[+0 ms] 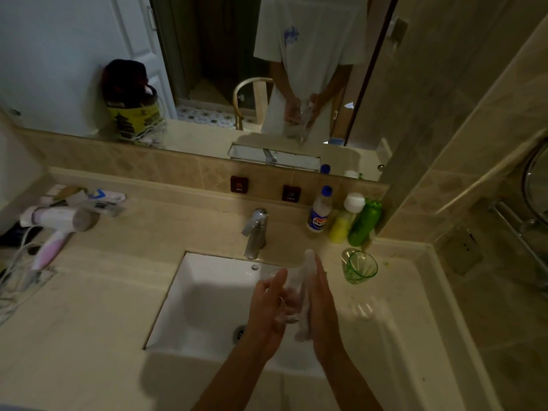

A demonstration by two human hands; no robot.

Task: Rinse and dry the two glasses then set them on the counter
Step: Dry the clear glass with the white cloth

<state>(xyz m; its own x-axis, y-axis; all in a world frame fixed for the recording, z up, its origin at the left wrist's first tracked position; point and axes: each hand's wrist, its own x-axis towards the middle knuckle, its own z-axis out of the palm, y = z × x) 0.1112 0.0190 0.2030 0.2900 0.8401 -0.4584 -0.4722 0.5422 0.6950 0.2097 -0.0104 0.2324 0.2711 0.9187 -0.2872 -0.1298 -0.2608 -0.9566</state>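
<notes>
Over the white sink (207, 298), my left hand (265, 312) grips a clear glass (285, 305) that is hard to make out between my palms. My right hand (324, 310) presses a white paper towel (304, 280) against the glass; the towel sticks up past my fingertips and hangs below my palm. A green glass (360, 266) stands upright on the counter (394, 336) to the right of the sink, apart from both hands. A faint clear shape (363, 310) lies on the counter in front of it; I cannot tell what it is.
A chrome faucet (255, 232) stands behind the sink, with no water visible. Three bottles (344, 218) crowd the back right corner. A hair dryer (59, 223) with its cord lies at the left. The mirror (207, 69) shows the person's hands.
</notes>
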